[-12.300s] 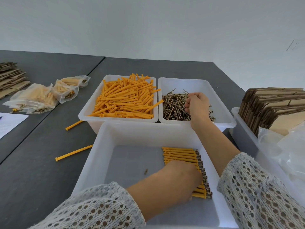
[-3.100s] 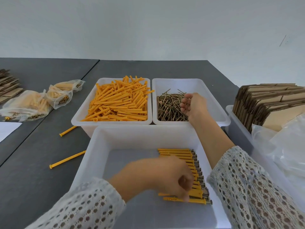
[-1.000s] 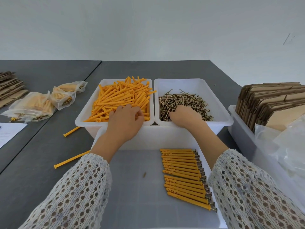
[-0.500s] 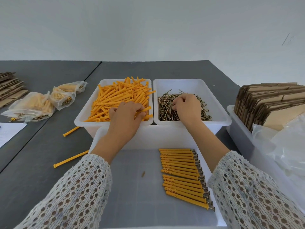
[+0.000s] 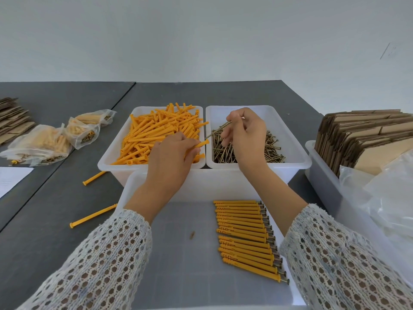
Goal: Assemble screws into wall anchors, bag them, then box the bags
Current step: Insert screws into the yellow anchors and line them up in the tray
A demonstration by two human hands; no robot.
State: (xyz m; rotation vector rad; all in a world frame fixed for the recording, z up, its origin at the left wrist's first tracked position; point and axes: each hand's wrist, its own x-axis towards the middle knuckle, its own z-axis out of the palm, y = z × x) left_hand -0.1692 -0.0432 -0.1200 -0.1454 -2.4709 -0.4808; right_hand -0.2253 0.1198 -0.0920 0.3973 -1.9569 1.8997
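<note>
Three white plastic bins sit edge to edge on a dark grey table [image 5: 55,220]. The near bin [image 5: 143,184] has open floor on its left half; a neat row of finished anchors [image 5: 245,238], each with a screw head at its right end, fills its right side. Behind it, the left bin [image 5: 107,161] is heaped with orange wall anchors, and the right bin [image 5: 290,142] holds loose screws.

The left hand [image 5: 169,162] hovers over the anchor bin, fingers curled around one orange anchor [image 5: 201,144] that points right. The right hand [image 5: 245,139], raised above the screws, pinches a single screw [image 5: 218,130] aimed at the anchor's open end.

Two loose anchors [image 5: 92,215] lie on the table left of the bins. Filled bags [image 5: 42,144] lie farther left. A bin of flat cardboard boxes [image 5: 362,135] stands just right.
</note>
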